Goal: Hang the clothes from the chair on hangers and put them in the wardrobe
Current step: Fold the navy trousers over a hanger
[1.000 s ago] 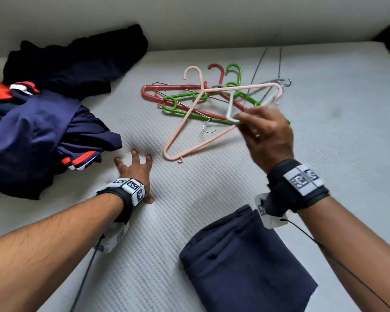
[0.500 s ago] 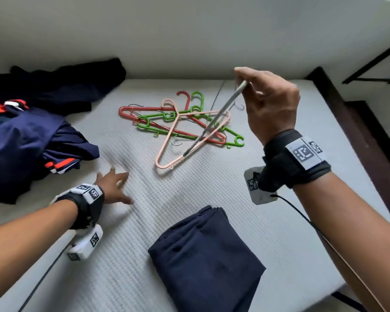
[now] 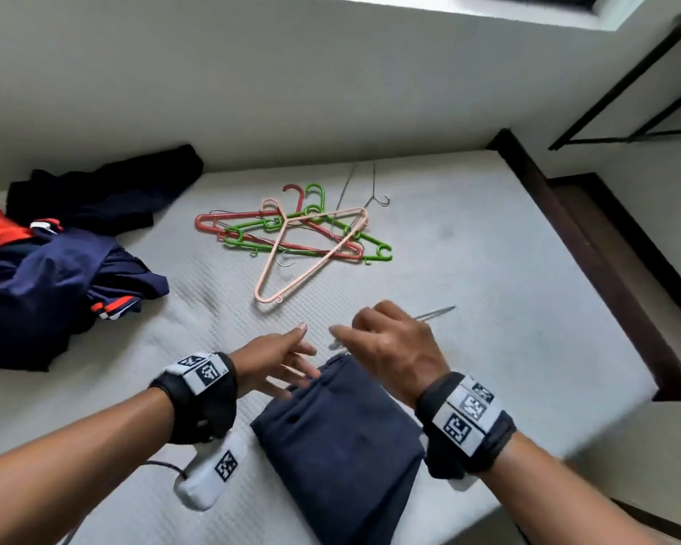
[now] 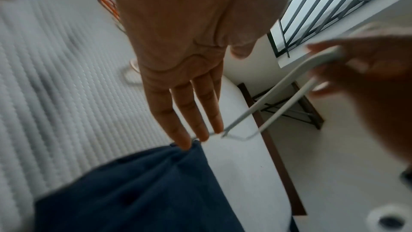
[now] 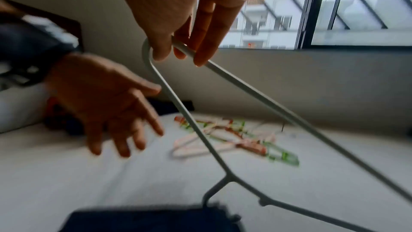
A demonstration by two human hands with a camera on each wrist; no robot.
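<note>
No readable words, brand names or numbers appear in any view. The only markings are black-and-white square code patterns on the left wristband [image 3: 202, 372], on the right wristband [image 3: 466, 415] and on the small white device [image 3: 212, 471] hanging beneath the left wrist; they carry no letters or digits. The clothes and hangers on the bed bear no legible print, and both wrist views are too blurred to show any.
</note>
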